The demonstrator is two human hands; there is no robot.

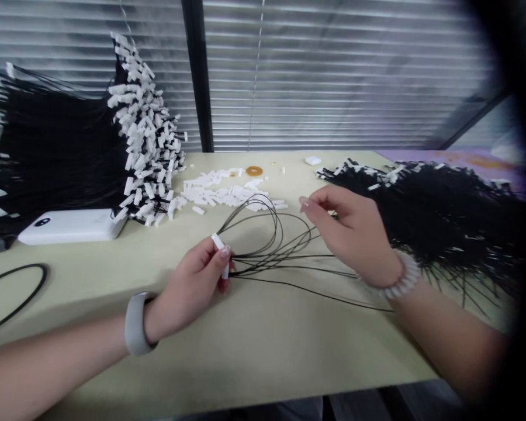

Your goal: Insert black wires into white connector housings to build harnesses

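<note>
Between the thumb and fingers of my left hand (206, 266) is a small white plastic connector (218, 241), held upright and slightly tilted. Several thin black wires (284, 257) come out of its right side; some loop back towards it, others trail right over the table. My right hand (350, 228) hovers above these wires, thumb and fingertips pinched together. Whatever is in that pinch is too small to make out. Part of the wires passes behind this hand and is hidden.
White connectors (228, 190) lie loose behind my hands, near a brown tape roll (254, 171). A tall stack of connector-ended black wires (65, 146) stands left, behind a white power bank (72, 226). More black wires (447, 210) are heaped right. A black cable loop (44, 275) lies front left.
</note>
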